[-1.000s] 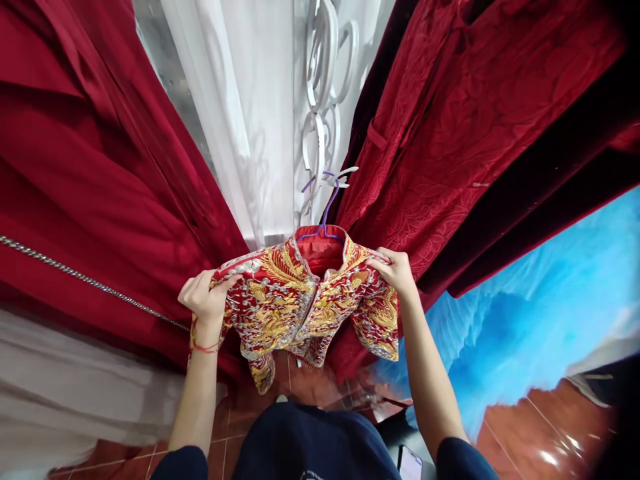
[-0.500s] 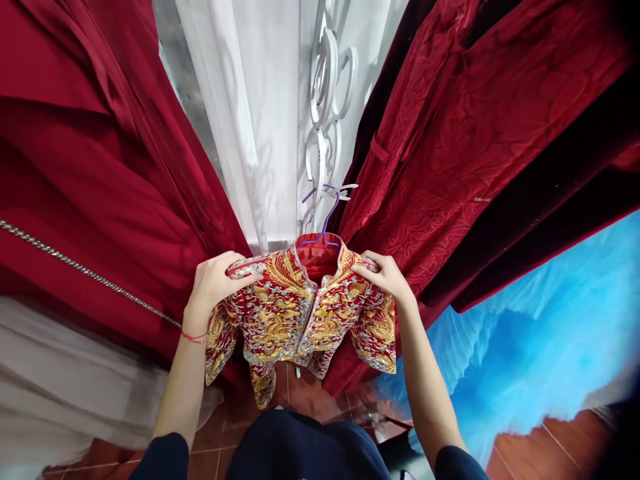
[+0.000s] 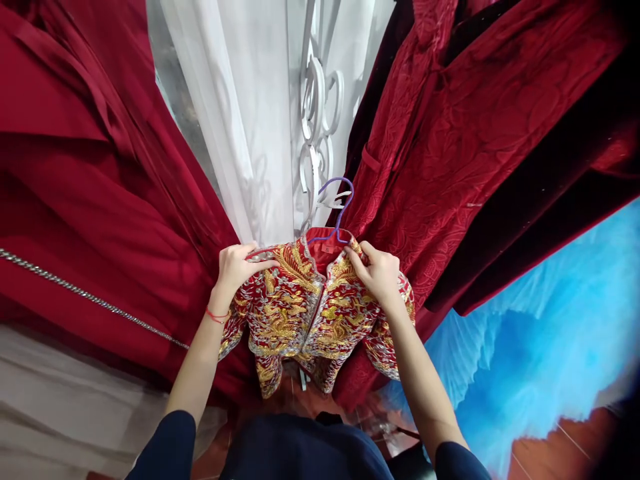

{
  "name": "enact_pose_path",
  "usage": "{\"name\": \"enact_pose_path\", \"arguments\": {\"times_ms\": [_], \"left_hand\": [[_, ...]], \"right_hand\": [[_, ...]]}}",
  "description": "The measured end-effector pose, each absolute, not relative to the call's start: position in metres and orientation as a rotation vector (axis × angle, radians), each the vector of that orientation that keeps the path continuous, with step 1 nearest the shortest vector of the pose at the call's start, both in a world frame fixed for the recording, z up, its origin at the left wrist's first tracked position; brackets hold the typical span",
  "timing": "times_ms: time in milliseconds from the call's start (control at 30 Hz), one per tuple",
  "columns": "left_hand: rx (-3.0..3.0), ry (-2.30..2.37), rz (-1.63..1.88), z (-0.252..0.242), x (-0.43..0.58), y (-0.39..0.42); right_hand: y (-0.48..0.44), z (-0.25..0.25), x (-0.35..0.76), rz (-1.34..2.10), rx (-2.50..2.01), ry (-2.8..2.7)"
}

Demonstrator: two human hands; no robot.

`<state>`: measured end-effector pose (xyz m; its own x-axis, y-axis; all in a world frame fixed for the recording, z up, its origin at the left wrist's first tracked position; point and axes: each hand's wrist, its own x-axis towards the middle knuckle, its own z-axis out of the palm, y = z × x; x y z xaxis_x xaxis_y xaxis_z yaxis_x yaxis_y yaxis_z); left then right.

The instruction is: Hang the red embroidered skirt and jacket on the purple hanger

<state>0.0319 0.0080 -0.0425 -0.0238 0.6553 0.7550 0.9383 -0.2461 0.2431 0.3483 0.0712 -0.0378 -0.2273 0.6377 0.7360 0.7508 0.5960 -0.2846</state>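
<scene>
Pinching jacket [image 3: 287, 300] by shoulders mid-frame, left hand [image 3: 235, 270] + right hand [image 3: 379, 272], likely so front hangs flat. Purple hanger [image 3: 341, 215] touching white rack [image 3: 315, 177]? Can't tell tbh.

The purple hanger [image 3: 341, 217] is partly hidden inside the jacket [image 3: 287, 310] (collar tag [image 3: 328, 249] too blurred to read).

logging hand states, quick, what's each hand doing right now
Left hand: closed, holding the embroidered jacket at one shoulder.
Right hand: closed, holding the same jacket at the other shoulder.
</scene>
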Motion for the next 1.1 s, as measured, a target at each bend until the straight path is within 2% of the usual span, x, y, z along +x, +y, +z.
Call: {"name": "enact_pose_path", "arguments": {"times_ms": [267, 367, 500, 633, 700, 867, 1100], "left_hand": [[-2.114, -1.559, -0.849, -0.008, 0.083, 0.014], [-2.149, -1.518, -0.805, -0.024, 0.102, 0.009], [-1.955, -1.420, -0.921, -0.061, 0.111, -0.002], [-1.872, -1.266, -0.925, -0.084, 0.101, -0.016], [-1.848, -1.209, -0.924, -0.086, 0.093, -0.025], [-1.807, -1.145, -0.939, -0.079, 0.078, -0.047], [-1.783, -1.096, -0.857, -0.067, 0.081, -0.063]], "right_hand": [[0.076, -0.039, 0.386, 0.042, -1.084, -1.779], [0.067, -0.056, 0.394, 0.130, -1.022, -1.754], [0.059, -0.067, 0.401, 0.188, -0.923, -1.840], [0.072, -0.038, 0.402, 0.530, -0.670, -2.120], [0.085, -0.012, 0.392, 0.652, -0.564, -2.073], [0.117, 0.041, 0.351, 0.559, -0.398, -2.050], [0.148, 0.056, 0.330, 0.280, -0.263, -2.050]]}}
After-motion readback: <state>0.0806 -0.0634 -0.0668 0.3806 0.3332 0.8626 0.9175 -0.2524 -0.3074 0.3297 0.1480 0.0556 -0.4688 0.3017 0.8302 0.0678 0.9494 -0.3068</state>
